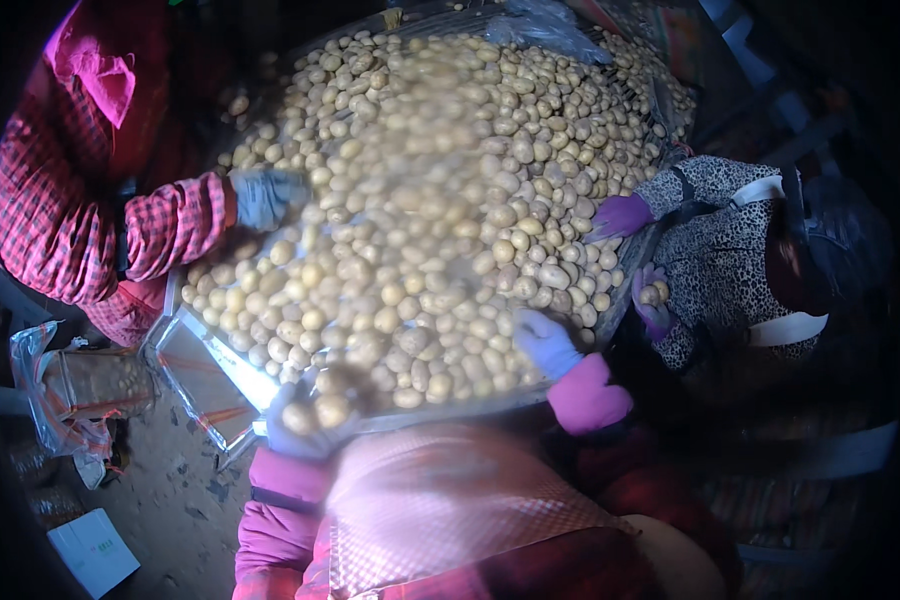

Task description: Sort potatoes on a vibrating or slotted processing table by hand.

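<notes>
A broad heap of potatoes [420, 300] covers the sorting table in front of me; its middle is blurred. My left hand [307, 424], in a pale glove, is at the table's near edge. A few potatoes rest in its palm, with the fingers curled around them. On the near right side of the heap lies my right hand [546, 343], also gloved, palm down against the potatoes. Its fingertips are blurred, and whether they grip a potato cannot be made out. Beside my left hand, a shiny metal chute [244, 367] slopes off the table's corner.
At the left, a co-worker's gloved hand [266, 199] touches the heap. Another co-worker, at right, has one purple glove [622, 216] on the potatoes and potatoes in the other [651, 300]. A clear plastic bag [105, 382] and a white carton [94, 553] are at lower left.
</notes>
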`<action>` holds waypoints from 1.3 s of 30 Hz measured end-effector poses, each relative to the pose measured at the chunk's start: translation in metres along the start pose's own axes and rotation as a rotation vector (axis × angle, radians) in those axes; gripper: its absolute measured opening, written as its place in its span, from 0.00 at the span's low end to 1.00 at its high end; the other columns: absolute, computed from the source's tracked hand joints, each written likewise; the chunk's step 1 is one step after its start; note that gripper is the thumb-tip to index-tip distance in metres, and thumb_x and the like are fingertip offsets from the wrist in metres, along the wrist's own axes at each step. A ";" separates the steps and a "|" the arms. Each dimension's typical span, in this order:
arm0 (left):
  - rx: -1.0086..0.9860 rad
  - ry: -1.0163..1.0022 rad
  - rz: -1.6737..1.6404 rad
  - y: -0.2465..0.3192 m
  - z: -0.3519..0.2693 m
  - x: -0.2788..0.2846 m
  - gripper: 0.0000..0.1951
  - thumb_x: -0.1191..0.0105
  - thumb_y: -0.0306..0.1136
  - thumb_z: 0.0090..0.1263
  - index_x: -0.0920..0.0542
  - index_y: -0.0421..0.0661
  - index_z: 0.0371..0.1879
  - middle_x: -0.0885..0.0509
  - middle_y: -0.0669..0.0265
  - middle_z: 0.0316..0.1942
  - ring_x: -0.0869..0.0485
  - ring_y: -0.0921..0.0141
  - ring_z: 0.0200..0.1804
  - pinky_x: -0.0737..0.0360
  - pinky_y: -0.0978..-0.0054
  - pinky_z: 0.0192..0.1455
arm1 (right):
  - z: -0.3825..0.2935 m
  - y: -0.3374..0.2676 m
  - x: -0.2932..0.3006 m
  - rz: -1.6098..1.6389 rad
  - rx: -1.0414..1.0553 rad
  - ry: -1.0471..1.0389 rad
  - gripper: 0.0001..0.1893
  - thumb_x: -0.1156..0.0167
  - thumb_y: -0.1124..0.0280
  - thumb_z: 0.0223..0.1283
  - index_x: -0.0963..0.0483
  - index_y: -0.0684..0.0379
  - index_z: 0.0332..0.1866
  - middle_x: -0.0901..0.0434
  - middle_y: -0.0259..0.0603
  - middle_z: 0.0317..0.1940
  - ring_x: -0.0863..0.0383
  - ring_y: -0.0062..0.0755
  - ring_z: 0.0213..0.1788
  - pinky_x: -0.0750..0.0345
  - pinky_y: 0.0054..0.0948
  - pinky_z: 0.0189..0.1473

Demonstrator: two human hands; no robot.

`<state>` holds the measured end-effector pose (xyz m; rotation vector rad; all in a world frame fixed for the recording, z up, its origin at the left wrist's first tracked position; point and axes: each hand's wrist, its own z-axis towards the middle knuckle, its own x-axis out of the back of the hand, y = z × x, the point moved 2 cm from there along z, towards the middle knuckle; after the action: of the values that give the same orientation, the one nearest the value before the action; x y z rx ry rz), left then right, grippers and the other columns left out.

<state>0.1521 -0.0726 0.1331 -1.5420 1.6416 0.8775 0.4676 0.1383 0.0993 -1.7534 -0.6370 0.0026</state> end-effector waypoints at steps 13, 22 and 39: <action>0.025 0.126 0.167 -0.012 0.016 0.014 0.25 0.58 0.54 0.69 0.24 0.47 0.53 0.21 0.58 0.49 0.20 0.53 0.49 0.19 0.47 0.44 | 0.038 -0.064 -0.073 -0.144 0.115 -0.198 0.26 0.43 0.68 0.62 0.38 0.60 0.65 0.27 0.43 0.52 0.26 0.36 0.54 0.26 0.30 0.52; 0.053 0.098 0.124 -0.013 0.016 0.007 0.24 0.57 0.53 0.68 0.24 0.46 0.52 0.21 0.59 0.48 0.20 0.53 0.48 0.18 0.48 0.43 | 0.024 -0.023 0.046 -0.687 0.209 0.510 0.27 0.42 0.57 0.60 0.33 0.60 0.60 0.27 0.57 0.50 0.25 0.50 0.51 0.27 0.40 0.53; -0.008 0.159 0.227 -0.018 0.018 0.014 0.23 0.56 0.51 0.67 0.25 0.49 0.54 0.21 0.60 0.47 0.20 0.51 0.46 0.18 0.49 0.40 | -0.013 -0.052 -0.021 -0.594 0.363 0.155 0.16 0.47 0.65 0.60 0.29 0.57 0.53 0.22 0.50 0.42 0.23 0.50 0.45 0.26 0.40 0.49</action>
<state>0.1703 -0.0653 0.1118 -1.4829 1.9589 0.8984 0.4326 0.1249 0.1436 -1.1563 -0.9560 -0.4001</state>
